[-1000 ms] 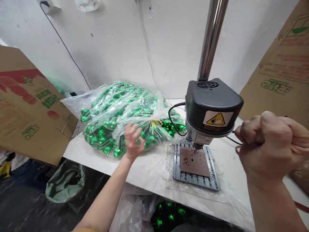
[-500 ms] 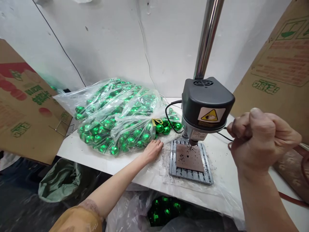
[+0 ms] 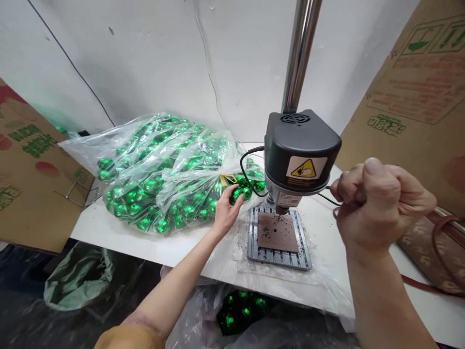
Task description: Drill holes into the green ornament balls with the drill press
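My left hand [image 3: 227,211] reaches to the loose green faceted balls [image 3: 240,192] beside the knotted mouth of a clear bag [image 3: 185,169] full of such balls. Its thumb and fingers are apart around one ball. At the right, my right hand [image 3: 379,208] is a fist at the side of the black drill press [image 3: 301,145]; what it grips is mostly hidden behind the fingers. Under the drill chuck, a brown square plate [image 3: 283,240] with a small hole lies on the slotted metal base [image 3: 303,261], strewn with dark shavings.
Cardboard boxes stand at the left [image 3: 32,184] and right [image 3: 407,92]. A patterned bag [image 3: 421,252] with a brown strap lies at the right. Below the white table [image 3: 145,242] are a green sack [image 3: 80,276] and plastic with more green balls [image 3: 243,312].
My left hand has lifted from the tabletop and moved up to the loose balls, its fingers spreading. My right hand is still a fist. The view has shifted slightly.
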Demonstrator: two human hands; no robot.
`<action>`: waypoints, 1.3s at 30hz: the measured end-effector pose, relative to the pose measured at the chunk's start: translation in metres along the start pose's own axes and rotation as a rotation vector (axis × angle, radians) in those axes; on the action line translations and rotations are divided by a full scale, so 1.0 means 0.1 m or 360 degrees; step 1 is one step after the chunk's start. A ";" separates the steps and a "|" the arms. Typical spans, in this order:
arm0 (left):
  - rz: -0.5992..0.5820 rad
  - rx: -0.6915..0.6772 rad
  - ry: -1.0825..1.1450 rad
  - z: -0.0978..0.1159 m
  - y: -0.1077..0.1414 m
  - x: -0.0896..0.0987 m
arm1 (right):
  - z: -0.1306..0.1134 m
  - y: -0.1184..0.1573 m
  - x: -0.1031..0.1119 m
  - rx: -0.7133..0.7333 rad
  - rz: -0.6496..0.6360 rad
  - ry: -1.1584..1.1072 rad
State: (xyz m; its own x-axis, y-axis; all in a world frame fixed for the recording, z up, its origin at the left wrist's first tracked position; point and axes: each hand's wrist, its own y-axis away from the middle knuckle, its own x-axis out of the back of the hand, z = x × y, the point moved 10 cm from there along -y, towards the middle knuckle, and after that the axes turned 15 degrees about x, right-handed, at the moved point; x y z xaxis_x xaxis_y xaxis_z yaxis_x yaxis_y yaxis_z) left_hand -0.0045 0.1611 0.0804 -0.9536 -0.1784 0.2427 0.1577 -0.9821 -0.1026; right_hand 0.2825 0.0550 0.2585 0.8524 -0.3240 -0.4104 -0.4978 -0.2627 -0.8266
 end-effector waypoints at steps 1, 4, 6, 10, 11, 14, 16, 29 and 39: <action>-0.0142 0.0238 0.0302 -0.13 0.07 -0.06 | 0.00 0.00 0.00 0.0000 0.0010 -0.0001; -0.0534 0.0826 0.0994 -0.39 0.34 -0.41 | -0.01 0.00 0.01 0.0027 0.0036 0.0007; -0.0617 0.0967 0.1201 -0.44 0.44 -0.55 | -0.01 -0.01 0.01 0.0054 0.0034 0.0012; -0.0697 0.1059 0.1313 -0.47 0.53 -0.69 | -0.01 -0.01 0.01 0.0060 0.0000 0.0052; -0.0703 0.1062 0.1314 -0.47 0.54 -0.71 | -0.01 -0.01 0.01 0.0053 -0.0007 0.0060; -0.0627 0.0983 0.1187 -0.46 0.53 -0.69 | -0.02 -0.01 0.00 0.0066 -0.0014 0.0052; -0.0536 0.0843 0.1006 -0.44 0.50 -0.65 | -0.03 -0.01 -0.01 0.0083 -0.0018 0.0052; -0.0675 0.0277 0.0476 -0.39 0.46 -0.95 | -0.03 0.02 0.02 0.0103 -0.0065 0.0095; -0.0622 0.0100 0.0174 -0.35 0.46 -1.00 | 0.04 0.06 0.03 0.0105 -0.0188 0.0332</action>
State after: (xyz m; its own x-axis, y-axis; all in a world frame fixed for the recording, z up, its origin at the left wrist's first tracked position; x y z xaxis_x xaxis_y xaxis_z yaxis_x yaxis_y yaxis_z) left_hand 0.0891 0.1358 0.0173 -0.9659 0.2130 0.1475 -0.2098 -0.9770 0.0368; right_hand 0.2828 0.0557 0.2510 0.8492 -0.4770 -0.2264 -0.3791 -0.2524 -0.8903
